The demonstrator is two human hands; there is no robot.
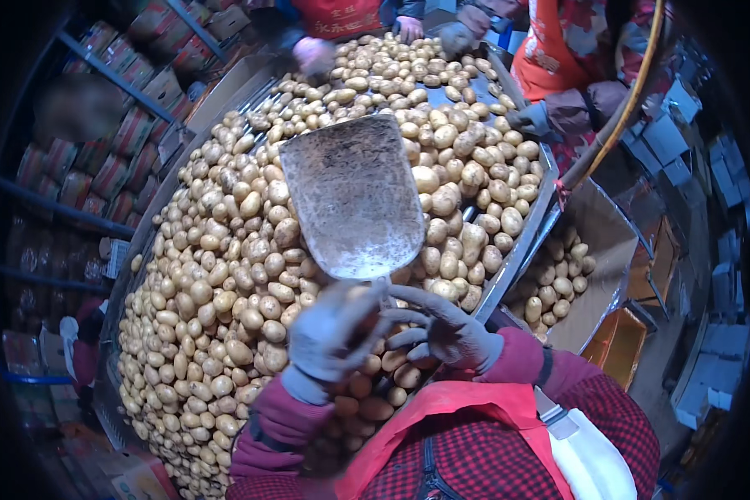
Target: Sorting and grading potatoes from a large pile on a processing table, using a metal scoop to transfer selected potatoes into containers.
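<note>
Gripping: left hand [332, 333] in a grey glove is curled around the short handle of the scoop [354, 196]; right hand [446, 332], also gloved, has its fingers spread and only loosely on the handle at its 3 o'clock side.
Scoop place: at the middle of the view, blade pointing to 12 o'clock over the potatoes [225, 292], handle at 6 o'clock by the person's chest.
Edges: metal rim of the sorting table [521, 242] runs from 1 to 5 o'clock just right of the blade; the heap fills the tray right to both rims.
Open room: little beside the blade; a cardboard box [596, 275] partly filled with potatoes sits just past the rim at 3 o'clock.
Surface: a long tray heaped with pale yellow potatoes.
Room: shelves of stacked cartons [133, 117] at 10 o'clock; other workers' gloved hands [525, 121] reach in at 12 and 1 o'clock.
Scoop look: broad, flat, dull metal, speckled with dirt, empty.
</note>
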